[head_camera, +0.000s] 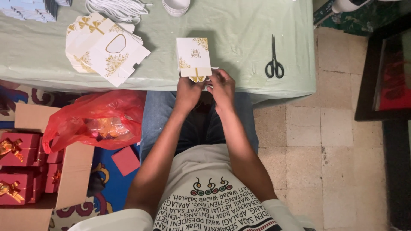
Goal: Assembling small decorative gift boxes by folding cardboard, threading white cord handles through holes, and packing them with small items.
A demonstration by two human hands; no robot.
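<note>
Both hands meet at the near edge of the green-covered table, pinching the lower end of a small white gift box with gold print. The left hand and right hand sit close together, fingers closed on its gold-trimmed flap. Black scissors lie well to the right; a stack of flat box blanks lies left.

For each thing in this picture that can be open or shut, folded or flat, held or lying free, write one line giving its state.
White and gold box: folded up, held at its near end by left hand and right hand.
Stack of box blanks: flat, unfolded.
Scissors: shut, lying free.
Red plastic bag: open.
Cardboard carton: open, red boxes inside.
</note>
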